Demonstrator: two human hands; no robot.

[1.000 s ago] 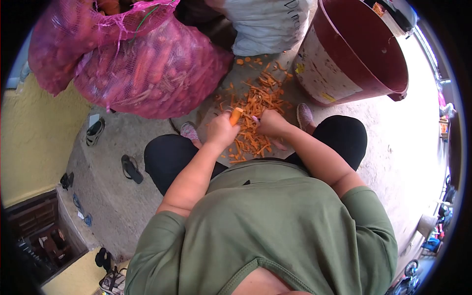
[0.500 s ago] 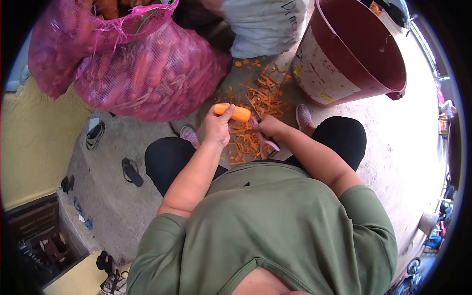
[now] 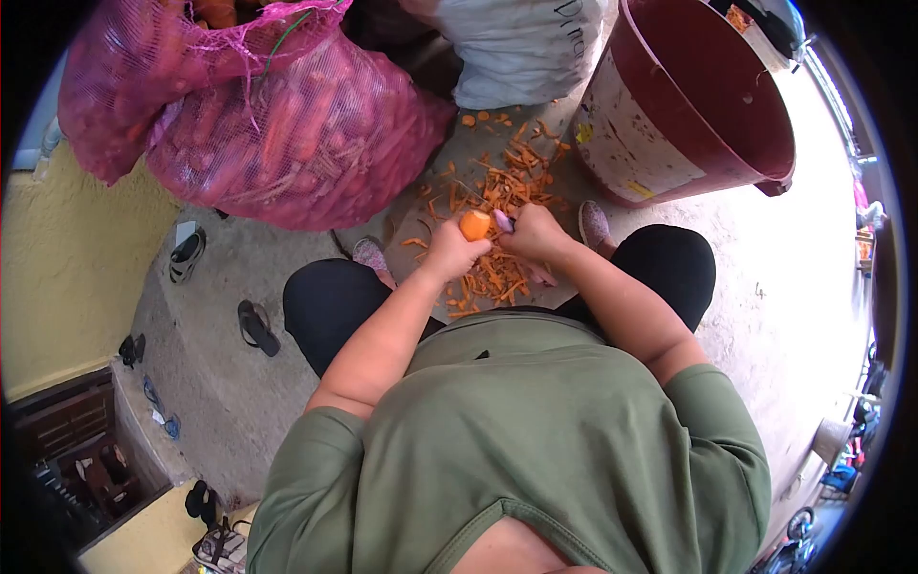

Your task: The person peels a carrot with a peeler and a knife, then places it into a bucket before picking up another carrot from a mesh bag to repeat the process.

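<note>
A peeled orange carrot (image 3: 474, 226) is gripped in my left hand (image 3: 452, 251), its cut end facing up toward me. Close beside it, my right hand (image 3: 537, 233) is closed around a knife; only a thin line of its blade shows past the carrot. A pale pink tool part (image 3: 504, 221) also sticks out of my right hand near the carrot; its kind is not clear. Below both hands, carrot peelings (image 3: 516, 177) lie heaped on the concrete floor between my feet.
Pink mesh sacks (image 3: 296, 143) full of carrots stand ahead on the left. A white sack (image 3: 516, 57) is straight ahead, and a large dark red bucket (image 3: 636, 143) stands ahead on the right. Sandals, including a dark flip-flop (image 3: 256, 330), lie on the floor to the left.
The carrot has turned from lying sideways to pointing its end up toward me. My left hand has moved slightly right and down, and my right hand has rotated and shifted a little upward.
</note>
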